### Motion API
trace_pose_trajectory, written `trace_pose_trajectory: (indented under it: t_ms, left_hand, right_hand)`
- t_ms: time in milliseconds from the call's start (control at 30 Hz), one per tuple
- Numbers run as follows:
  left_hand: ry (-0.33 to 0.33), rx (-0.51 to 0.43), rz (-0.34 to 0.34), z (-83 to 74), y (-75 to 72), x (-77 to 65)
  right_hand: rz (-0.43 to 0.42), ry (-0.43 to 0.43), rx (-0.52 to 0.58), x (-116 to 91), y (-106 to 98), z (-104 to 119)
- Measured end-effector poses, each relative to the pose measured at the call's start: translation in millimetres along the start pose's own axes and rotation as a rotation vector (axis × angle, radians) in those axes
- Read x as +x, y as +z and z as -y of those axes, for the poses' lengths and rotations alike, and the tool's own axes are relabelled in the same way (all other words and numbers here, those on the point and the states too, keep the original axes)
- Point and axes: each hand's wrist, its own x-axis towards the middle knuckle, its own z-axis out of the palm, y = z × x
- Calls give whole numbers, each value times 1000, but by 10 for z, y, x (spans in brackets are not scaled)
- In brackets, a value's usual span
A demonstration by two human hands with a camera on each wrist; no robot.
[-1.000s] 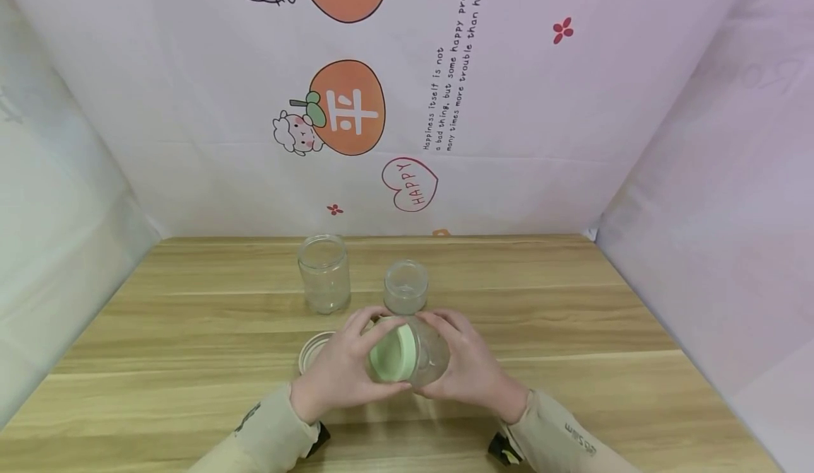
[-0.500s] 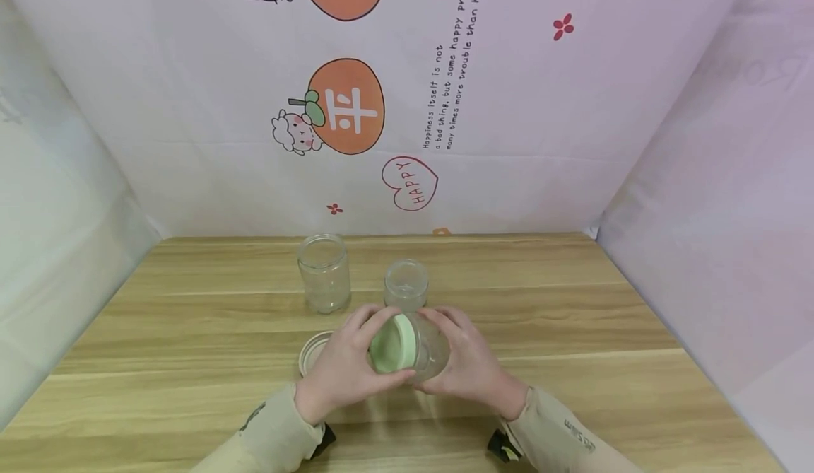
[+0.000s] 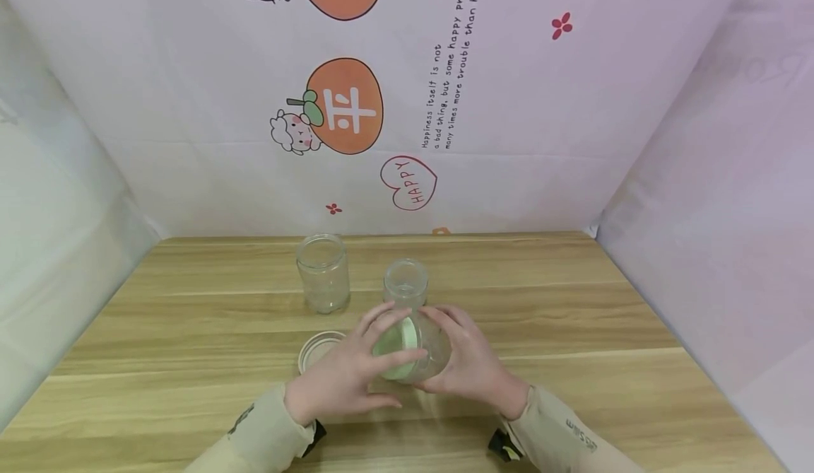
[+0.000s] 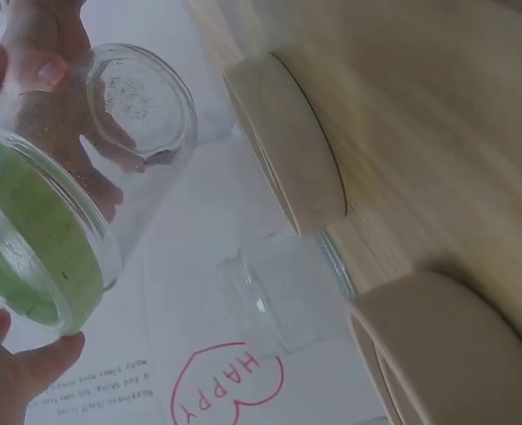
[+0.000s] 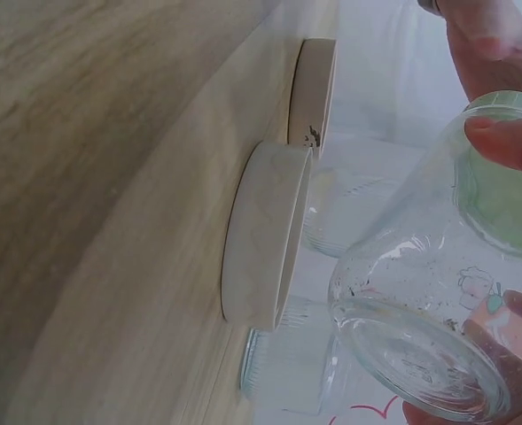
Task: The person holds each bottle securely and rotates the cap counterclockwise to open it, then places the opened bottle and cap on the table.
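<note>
A clear glass jar (image 3: 434, 349) with a pale green lid (image 4: 52, 235) is held tilted above the table, its lid toward the left. My right hand (image 3: 473, 367) grips the jar's body, thumb below and fingers over the top. Beside the lid, my left hand (image 3: 350, 370) has its fingers spread and extended across the green rim. Its thumb stands apart from the jar in the head view. A fingertip meets the lid's edge in the left wrist view. The jar's base (image 5: 420, 359) faces the right wrist camera.
A tall glass jar (image 3: 324, 275) and a shorter one (image 3: 405, 285) stand behind the hands. A beige lid (image 3: 318, 349) lies by my left hand; a second beige lid (image 4: 287, 142) shows in the wrist views. White cloth walls (image 3: 509, 190) enclose the wooden table (image 3: 604, 360).
My left hand has loosened from the lid, its fingers spreading and thumb moving away, and shifted slightly left and down. My right hand still holds the jar in nearly the same place.
</note>
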Motion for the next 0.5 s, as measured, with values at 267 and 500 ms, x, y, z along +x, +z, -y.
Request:
trace_pose_trajectory:
  t_ms: [267, 500]
  left_hand:
    - [89, 25, 1, 40, -22, -40]
    - [137, 38, -20, 77, -39, -24]
  right_hand:
    - [30, 2, -4, -24, -16, 23]
    - [31, -10, -7, -30, -20, 32]
